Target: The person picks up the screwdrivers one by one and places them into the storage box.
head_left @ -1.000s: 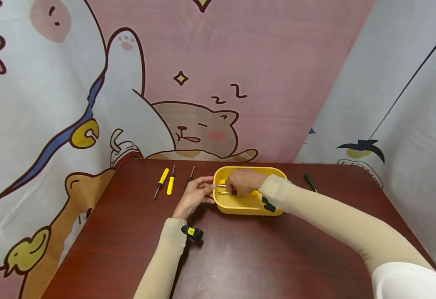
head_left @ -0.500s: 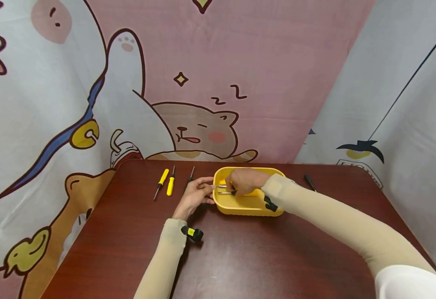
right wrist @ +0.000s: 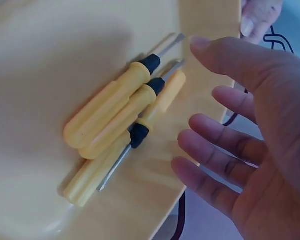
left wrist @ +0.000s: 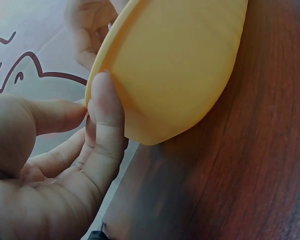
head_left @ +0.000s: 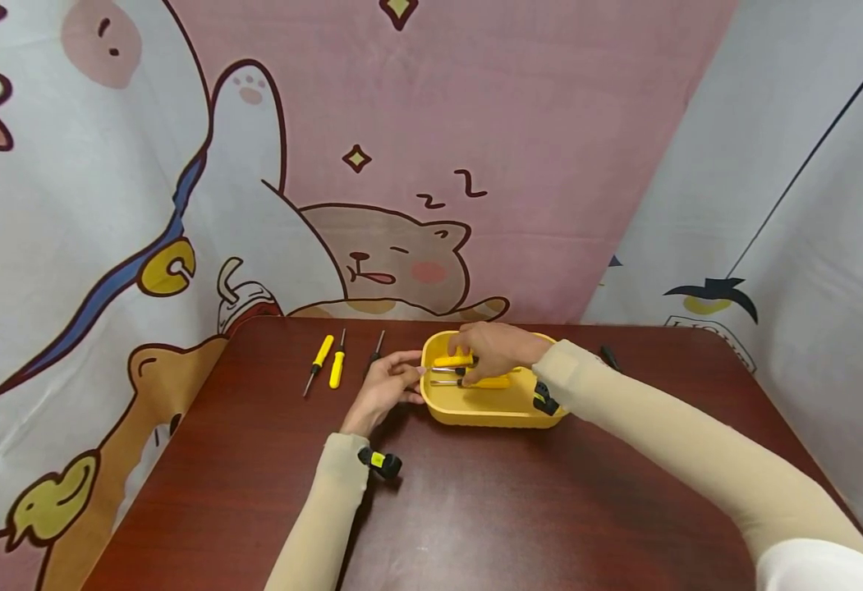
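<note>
My left hand (head_left: 387,392) holds the left end of a yellow plastic bin (head_left: 501,417). In the left wrist view its thumb and fingers pinch the bin's rim (left wrist: 102,52). Several yellow-handled screwdrivers (right wrist: 107,107) lie together inside the bin, some pointing opposite ways and partly overlapping. Over them hovers my right hand (head_left: 501,346), fingers spread and holding nothing. The right wrist view has that hand (right wrist: 260,135) beside the screwdrivers, its thumb near two of the blade tips.
Left of the bin, two yellow screwdrivers (head_left: 319,361) (head_left: 338,365) and a black-handled one (head_left: 377,353), partly behind my left hand, lie on the brown table (head_left: 475,509). Another black handle (head_left: 609,358) shows right of the bin, partly behind my right sleeve. A printed cloth (head_left: 549,164) hangs behind.
My right hand has opened its fingers, drawn slightly up and right, and let go of a screwdriver, uncovering the yellow handles in the bin. My left hand has stayed on the rim.
</note>
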Demonstrator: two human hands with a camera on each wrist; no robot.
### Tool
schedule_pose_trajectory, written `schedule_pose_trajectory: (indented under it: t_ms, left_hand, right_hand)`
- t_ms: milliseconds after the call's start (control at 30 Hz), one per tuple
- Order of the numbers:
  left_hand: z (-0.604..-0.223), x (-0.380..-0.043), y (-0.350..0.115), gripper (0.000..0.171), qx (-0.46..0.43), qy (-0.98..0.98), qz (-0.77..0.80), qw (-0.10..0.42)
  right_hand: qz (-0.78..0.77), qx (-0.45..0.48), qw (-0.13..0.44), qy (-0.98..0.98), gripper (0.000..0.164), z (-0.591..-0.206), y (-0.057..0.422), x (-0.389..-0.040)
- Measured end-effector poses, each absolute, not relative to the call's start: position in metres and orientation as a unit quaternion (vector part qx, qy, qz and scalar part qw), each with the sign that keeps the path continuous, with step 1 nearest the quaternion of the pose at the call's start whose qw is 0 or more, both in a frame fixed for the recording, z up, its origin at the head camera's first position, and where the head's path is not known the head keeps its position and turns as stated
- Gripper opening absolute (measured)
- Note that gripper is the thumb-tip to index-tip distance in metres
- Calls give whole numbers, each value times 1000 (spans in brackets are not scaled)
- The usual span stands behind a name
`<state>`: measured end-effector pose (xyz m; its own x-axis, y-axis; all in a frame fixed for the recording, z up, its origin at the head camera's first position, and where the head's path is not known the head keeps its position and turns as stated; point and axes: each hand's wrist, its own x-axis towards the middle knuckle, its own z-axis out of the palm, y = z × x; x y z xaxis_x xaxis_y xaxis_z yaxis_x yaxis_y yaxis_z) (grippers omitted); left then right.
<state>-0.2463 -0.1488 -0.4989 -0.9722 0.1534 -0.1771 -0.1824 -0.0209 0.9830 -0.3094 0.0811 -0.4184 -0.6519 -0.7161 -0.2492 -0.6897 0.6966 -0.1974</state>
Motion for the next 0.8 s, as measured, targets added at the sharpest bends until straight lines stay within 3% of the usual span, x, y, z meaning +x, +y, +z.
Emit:
schedule_pose_trajectory:
  t_ms: [800]
  left_hand:
    - [-500, -245, -148, 41, -13, 692, 713, 112]
  right_hand:
    - [-139, -366, 46, 919, 71, -409, 123, -299]
